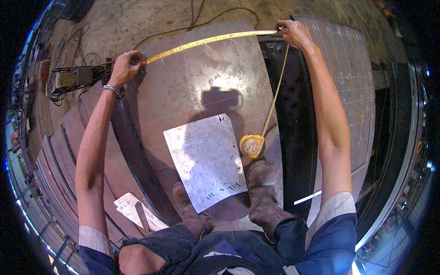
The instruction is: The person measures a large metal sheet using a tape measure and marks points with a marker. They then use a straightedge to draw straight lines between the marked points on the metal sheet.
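Both hands at work on a tape measure. The left hand [126,68] has its fingers curled tightly on one end of a yellow tape blade [206,44]; the right hand [297,35] pinches the same blade where it turns back, together with a slim dark-ended object [292,18], possibly a marker, though too small here to settle. Between the two sets of fingers, the blade spans a brownish steel plate [167,98] bearing white ticks and lines. Right of the right fingers lies a second steel plate [340,66], marked with white circles; left of the left fingers sits a grey metal box [73,79]. From the right fingers, the blade descends wearerward to its yellow case [251,145], just beyond the right boot [266,190]. Farther below both hands lies a creased technical drawing [204,156]; farthest, below the left fingers, a flat metal strip [142,215] rests on white paper [126,206].
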Demonstrator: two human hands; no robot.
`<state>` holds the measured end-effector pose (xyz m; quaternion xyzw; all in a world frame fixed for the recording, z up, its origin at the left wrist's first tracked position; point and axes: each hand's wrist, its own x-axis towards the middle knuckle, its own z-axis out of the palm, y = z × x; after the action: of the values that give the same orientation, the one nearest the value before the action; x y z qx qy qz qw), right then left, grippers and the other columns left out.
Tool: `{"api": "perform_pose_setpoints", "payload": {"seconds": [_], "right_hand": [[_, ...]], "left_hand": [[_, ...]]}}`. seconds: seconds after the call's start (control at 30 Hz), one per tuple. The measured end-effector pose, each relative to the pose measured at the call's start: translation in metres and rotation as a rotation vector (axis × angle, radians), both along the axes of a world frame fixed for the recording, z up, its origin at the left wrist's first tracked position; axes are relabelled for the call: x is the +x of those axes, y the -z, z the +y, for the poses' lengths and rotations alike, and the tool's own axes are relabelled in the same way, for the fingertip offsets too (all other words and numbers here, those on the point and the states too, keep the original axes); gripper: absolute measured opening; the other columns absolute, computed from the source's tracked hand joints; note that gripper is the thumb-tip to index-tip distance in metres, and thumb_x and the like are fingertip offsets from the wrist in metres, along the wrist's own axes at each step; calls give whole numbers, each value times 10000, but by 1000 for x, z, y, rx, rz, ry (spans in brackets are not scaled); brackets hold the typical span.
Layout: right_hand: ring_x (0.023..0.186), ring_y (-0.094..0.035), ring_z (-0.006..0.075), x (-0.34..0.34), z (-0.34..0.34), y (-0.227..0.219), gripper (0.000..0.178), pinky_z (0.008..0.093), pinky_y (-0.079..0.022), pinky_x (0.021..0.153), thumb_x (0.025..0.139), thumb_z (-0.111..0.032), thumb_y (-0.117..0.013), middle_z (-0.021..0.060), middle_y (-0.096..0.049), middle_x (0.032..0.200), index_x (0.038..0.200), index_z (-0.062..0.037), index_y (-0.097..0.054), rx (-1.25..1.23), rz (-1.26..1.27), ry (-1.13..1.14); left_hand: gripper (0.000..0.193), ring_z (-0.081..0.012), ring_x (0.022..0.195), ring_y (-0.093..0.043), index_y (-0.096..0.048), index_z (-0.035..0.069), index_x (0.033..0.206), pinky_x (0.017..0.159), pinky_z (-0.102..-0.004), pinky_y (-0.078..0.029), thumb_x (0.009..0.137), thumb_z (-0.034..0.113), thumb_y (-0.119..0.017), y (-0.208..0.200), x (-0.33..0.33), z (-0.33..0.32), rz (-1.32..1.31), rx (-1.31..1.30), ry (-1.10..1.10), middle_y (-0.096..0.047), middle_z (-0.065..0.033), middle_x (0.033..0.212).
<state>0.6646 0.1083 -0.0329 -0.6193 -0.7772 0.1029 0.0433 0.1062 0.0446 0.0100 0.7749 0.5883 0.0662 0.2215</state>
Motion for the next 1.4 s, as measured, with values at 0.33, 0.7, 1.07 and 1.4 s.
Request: {"api": "perform_pose_setpoints", "payload": {"seconds": [0.33,0.7,1.07,1.4], "right_hand": [[973,-698,387,-45,-59,-47,265,498,-559,808,896,-169,-683,157,-677,1152,1158,-132,-675,244,2,40],[863,-699,457,-197,-294,-85,427,552,-553,739,899,-341,-699,272,-700,875,1087,24,-582,-349,46,-304],[997,-689,453,-192,-279,-55,494,539,-542,837,839,-313,-754,255,-727,1014,1207,-14,-614,-303,-83,-15],[916,-714,423,-184,-290,-106,213,517,-566,789,846,-136,-652,218,-734,959,1042,-66,-697,-78,71,83]], "left_hand": [[112,-253,813,-711,-651,-9,927,778,-366,-532,865,85,-653,-38,-22,-43,-76,78,-16,-720,-146,845],[159,-214,825,-723,-694,-7,971,785,-343,-554,868,111,-724,-83,-52,-166,-165,35,-189,-751,-129,887],[199,-139,852,-694,-733,14,1041,810,-313,-543,915,168,-729,-24,-72,-252,-379,-126,-343,-756,-70,912],[241,-113,858,-665,-733,1,1107,800,-292,-529,943,176,-719,10,-59,-264,-481,-282,-402,-739,-42,910]]}}
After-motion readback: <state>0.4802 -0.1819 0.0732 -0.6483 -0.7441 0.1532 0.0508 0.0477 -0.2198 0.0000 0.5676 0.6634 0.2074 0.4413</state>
